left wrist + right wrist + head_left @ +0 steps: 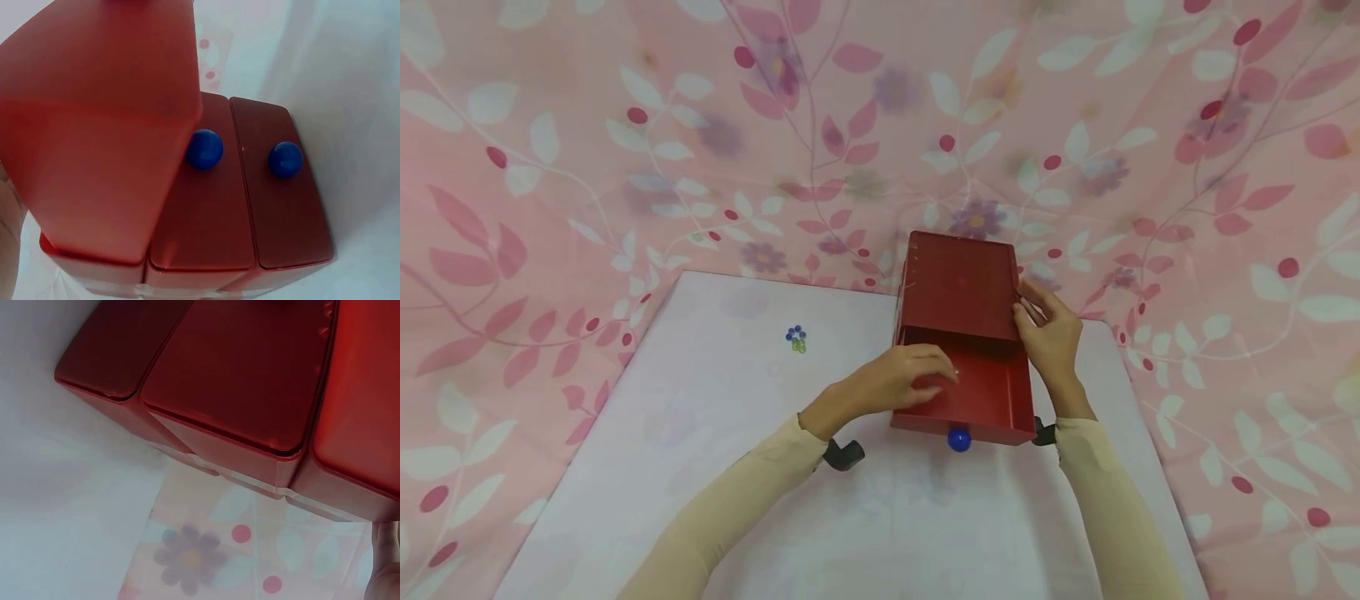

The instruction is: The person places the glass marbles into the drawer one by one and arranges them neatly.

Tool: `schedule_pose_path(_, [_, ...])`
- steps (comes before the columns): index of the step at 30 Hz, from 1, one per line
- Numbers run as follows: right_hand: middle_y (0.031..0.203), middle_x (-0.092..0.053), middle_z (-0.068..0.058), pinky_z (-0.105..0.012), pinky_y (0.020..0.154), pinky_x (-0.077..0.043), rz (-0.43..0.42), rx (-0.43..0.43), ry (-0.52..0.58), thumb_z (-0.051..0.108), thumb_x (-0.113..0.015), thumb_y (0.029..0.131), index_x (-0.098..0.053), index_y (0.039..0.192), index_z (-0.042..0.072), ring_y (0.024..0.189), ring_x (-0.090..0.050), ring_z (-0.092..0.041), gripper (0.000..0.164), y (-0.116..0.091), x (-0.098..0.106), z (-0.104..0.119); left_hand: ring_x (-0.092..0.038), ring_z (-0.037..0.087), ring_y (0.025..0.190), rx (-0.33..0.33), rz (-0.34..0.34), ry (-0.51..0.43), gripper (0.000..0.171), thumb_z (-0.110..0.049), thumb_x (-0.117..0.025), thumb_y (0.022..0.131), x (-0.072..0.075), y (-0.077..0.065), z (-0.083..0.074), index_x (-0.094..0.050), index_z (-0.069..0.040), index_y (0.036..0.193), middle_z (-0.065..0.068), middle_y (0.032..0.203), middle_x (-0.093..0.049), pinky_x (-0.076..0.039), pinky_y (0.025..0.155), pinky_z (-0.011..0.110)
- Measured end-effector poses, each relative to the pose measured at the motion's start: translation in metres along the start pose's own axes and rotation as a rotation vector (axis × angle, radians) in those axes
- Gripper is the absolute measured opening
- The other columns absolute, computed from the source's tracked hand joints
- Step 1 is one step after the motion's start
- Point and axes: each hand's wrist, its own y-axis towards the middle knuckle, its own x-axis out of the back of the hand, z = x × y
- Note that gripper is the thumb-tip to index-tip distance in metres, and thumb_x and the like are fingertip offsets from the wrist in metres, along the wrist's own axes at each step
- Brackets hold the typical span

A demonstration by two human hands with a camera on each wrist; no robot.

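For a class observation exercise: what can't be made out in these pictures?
Open drawer, back end: head view, covered by the cabinet.
Left hand: head view, fingertips too small to tell if holding anything.
Blue and green pieces: head view, too small to tell whether joined.
Lower drawers, insides: left wrist view, hidden by closed fronts.
Right hand: right wrist view, mostly cut off by right edge.

Observed a white tabletop (730, 367). Recorded directly on it, near the far edge and right of centre: a red drawer cabinet (962, 287). Also recorded, left and well apart: small cluster of blue and green beads (797, 342).
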Motion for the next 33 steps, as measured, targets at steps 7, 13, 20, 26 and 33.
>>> schedule_pose_path(7, [0.112, -0.064, -0.032, -0.038, 0.089, -0.052, -0.001, 0.006, -0.014, -0.017, -0.065, 0.08, -0.063, 0.116, -0.015, 0.104, -0.061, -0.049, 0.036, 0.0, 0.001, 0.002, -0.059, 0.011, 0.108, 0.015, -0.215, -0.06, 0.028, -0.008, -0.075, 0.084, 0.009, -0.012, 0.01, -0.069, -0.007, 0.112, 0.002, 0.112, -0.064, -0.049, 0.091, 0.018])
schedule_pose_path(13, [0.112, -0.063, -0.033, -0.037, 0.089, -0.052, 0.0, 0.006, -0.015, -0.017, -0.065, 0.08, -0.062, 0.116, -0.016, 0.104, -0.06, -0.05, 0.036, 0.0, 0.001, 0.001, -0.062, 0.011, 0.101, 0.073, -0.368, -0.111, 0.028, -0.004, -0.075, 0.084, 0.02, -0.028, 0.022, -0.069, -0.006, 0.111, 0.002, 0.111, -0.066, -0.053, 0.086, 0.023])
schedule_pose_path(20, [0.111, -0.064, -0.033, -0.037, 0.089, -0.052, -0.007, 0.021, -0.009, -0.018, -0.065, 0.079, -0.064, 0.114, -0.015, 0.103, -0.061, -0.049, 0.036, 0.001, 0.0, -0.001, -0.066, 0.019, 0.1, 0.133, -0.445, -0.143, 0.034, 0.008, -0.074, 0.079, 0.024, -0.054, 0.034, -0.068, -0.004, 0.11, 0.009, 0.108, -0.065, -0.054, 0.087, 0.028])
schedule_pose_path(26, [0.111, -0.064, -0.033, -0.036, 0.088, -0.052, -0.002, 0.025, -0.005, -0.018, -0.065, 0.079, -0.063, 0.114, -0.016, 0.103, -0.061, -0.048, 0.035, 0.002, 0.0, -0.002, -0.067, 0.029, 0.092, 0.157, -0.478, -0.082, 0.036, 0.019, -0.075, 0.071, 0.028, -0.076, 0.04, -0.067, 0.005, 0.104, 0.017, 0.102, -0.065, -0.057, 0.081, 0.037])
schedule_pose_path(33, [0.11, -0.064, -0.032, -0.035, 0.088, -0.053, -0.004, 0.016, -0.008, -0.018, -0.064, 0.079, -0.063, 0.114, -0.016, 0.103, -0.061, -0.049, 0.035, 0.0, 0.001, -0.001, -0.067, 0.033, 0.09, 0.233, -0.499, -0.094, 0.033, 0.022, -0.072, 0.071, 0.036, -0.097, 0.068, -0.066, 0.008, 0.101, 0.02, 0.1, -0.065, -0.057, 0.08, 0.041])
